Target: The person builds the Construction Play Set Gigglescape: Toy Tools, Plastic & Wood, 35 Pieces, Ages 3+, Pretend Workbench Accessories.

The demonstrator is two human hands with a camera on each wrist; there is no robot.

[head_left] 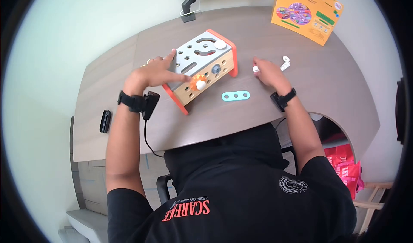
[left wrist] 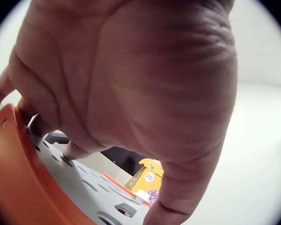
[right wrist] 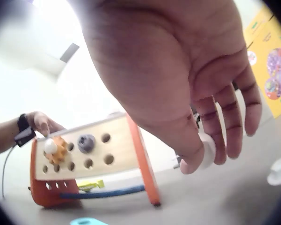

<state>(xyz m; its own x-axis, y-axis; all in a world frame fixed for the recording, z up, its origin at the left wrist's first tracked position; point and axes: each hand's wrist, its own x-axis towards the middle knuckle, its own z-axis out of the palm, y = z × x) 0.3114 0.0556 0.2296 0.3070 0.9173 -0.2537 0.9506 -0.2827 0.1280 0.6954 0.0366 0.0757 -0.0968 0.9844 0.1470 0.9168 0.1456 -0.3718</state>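
My left hand (head_left: 158, 74) spreads over the left end of a toy workbench (head_left: 202, 48), fingers on its grey top and thumb reaching to the orange gear (head_left: 195, 79) on the wooden side. A white knob (head_left: 201, 85) sits at the gear's centre. Beside the gear is a grey-blue hexagonal piece (head_left: 216, 69), also on that side. Over the table right of the bench, my right hand (head_left: 270, 75) pinches a small white round piece (right wrist: 207, 151) between thumb and fingers. In the left wrist view, the palm (left wrist: 126, 79) covers much of the bench.
A turquoise strip with holes (head_left: 231, 96) lies in front of the bench. White pieces (head_left: 285, 65) lie beyond my right hand. A yellow box (head_left: 305, 13) stands at the back right, a monitor arm (head_left: 187, 9) at the back. A black object (head_left: 105, 121) lies at the left edge.
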